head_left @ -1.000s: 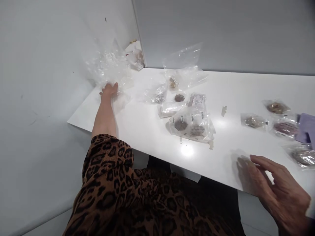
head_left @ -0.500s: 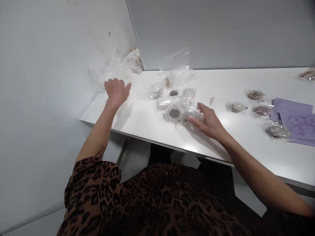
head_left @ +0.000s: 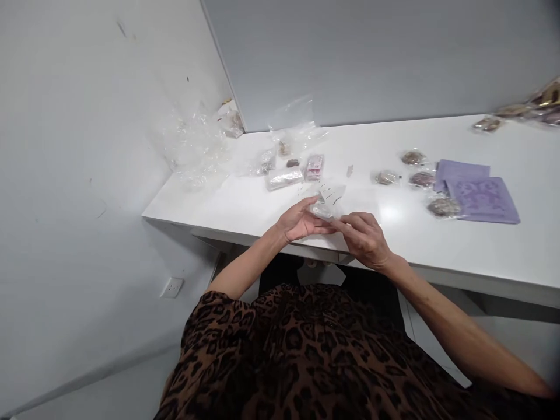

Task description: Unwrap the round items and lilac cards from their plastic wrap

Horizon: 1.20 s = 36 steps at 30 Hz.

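Note:
Both of my hands are on a clear plastic bag with dark print (head_left: 330,197), just above the table's front edge. My left hand (head_left: 300,220) cups it from the left, palm up, with the thumb on top. My right hand (head_left: 365,236) pinches its near right side. What lies inside the bag is partly hidden by my fingers and glare. Behind it on the table are a roll of clear plastic (head_left: 284,178), a pink-and-white packet (head_left: 314,167) and a small dark brown piece (head_left: 293,163).
Crumpled clear plastic (head_left: 195,149) is heaped at the left end against the wall. An open clear bag (head_left: 297,131) stands at the back. Several wrapped brownish items, one a grey-brown packet (head_left: 444,206), lie right beside purple pouches (head_left: 483,198). The white table (head_left: 394,245) meets a grey panel behind.
My left hand has come from the plastic heap to the printed bag. My right hand has lifted the bag toward me, uncovering the pink-and-white packet. The view has shifted right.

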Available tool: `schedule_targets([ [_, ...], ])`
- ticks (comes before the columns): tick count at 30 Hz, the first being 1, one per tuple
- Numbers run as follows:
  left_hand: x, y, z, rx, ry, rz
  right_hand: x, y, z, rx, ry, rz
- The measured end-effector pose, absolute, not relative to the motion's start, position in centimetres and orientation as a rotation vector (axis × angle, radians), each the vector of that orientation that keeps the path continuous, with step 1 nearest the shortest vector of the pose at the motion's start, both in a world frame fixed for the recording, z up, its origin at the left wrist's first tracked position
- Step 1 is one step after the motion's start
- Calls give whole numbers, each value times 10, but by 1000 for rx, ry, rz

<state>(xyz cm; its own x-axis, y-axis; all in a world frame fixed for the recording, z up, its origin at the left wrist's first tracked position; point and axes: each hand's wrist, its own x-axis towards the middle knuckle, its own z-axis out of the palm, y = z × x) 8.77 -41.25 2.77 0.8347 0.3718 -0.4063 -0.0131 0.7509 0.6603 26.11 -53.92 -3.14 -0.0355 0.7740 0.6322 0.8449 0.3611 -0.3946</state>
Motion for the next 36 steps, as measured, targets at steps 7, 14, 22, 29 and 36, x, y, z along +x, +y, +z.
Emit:
schedule_targets([
  [7,116,-435,19,671,670,385,280,-563,-31,-1424,-1105,149],
  [14,116,-449,18,739,650,309,350,-534,-22,-1212,-583,352],
  [22,145,-446,16,632,669,311,389,-502,45,-1298,-856,56],
  [29,192,-432,36,503,798,458,393,-471,134,-1328,-954,-139],
  [36,212,-439,39,495,813,491,391,-480,187,-1202,-1086,-427],
])
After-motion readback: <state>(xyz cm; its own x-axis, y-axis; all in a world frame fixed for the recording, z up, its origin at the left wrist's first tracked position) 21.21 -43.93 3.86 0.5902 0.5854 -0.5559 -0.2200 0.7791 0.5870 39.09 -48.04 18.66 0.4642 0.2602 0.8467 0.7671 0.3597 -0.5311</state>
